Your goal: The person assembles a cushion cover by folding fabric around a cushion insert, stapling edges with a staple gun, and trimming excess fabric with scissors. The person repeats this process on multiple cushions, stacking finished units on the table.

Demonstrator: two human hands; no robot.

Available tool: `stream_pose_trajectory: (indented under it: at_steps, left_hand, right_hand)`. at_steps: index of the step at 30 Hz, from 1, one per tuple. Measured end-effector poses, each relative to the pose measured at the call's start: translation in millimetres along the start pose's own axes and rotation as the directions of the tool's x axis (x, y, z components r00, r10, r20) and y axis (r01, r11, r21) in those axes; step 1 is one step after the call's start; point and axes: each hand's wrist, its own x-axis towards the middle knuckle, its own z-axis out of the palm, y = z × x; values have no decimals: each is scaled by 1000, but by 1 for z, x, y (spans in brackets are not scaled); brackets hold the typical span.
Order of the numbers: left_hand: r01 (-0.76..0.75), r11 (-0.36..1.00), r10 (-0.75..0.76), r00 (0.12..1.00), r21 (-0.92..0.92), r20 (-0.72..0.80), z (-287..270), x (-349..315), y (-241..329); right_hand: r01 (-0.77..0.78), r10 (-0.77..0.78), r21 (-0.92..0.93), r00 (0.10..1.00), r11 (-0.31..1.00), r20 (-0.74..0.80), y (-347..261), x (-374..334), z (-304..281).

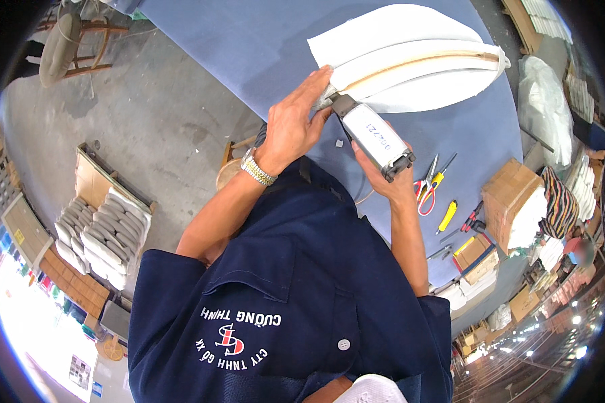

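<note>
A long white fabric-covered padded piece (pixel 376 57), its edges folded inward around a bare wooden strip (pixel 410 66), lies on the blue table (pixel 249 47). My left hand (pixel 292 127) grips its near end, fingers along the side and thumb underneath. In my right hand (pixel 398 185) is a staple gun (pixel 375 136) with a pale body and dark nose. Its nose meets the near end of the padded piece, close to my left fingertips. The gun's body hides most of my right fingers.
Right of the gun lie red-handled scissors (pixel 425 191), a yellow screwdriver (pixel 442 173) and a yellow utility knife (pixel 448 216). A cardboard box (pixel 507 195) stands at the table's right edge. Stacked grey cushions (pixel 104 232) sit at the left, below a wooden chair (pixel 70 50).
</note>
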Motion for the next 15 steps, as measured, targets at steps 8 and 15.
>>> stream_pose_trajectory:
  at_steps: [8,15]
  left_hand:
    - [0,1000,0,1000,-5,23,-1,0,4]
    - [11,1000,-11,1000,-6,22,6,-10,4]
  right_hand:
    - [-58,51,87,995,995,87,-9,7,-8]
    - [-50,49,18,998,999,49,-7,-7,8]
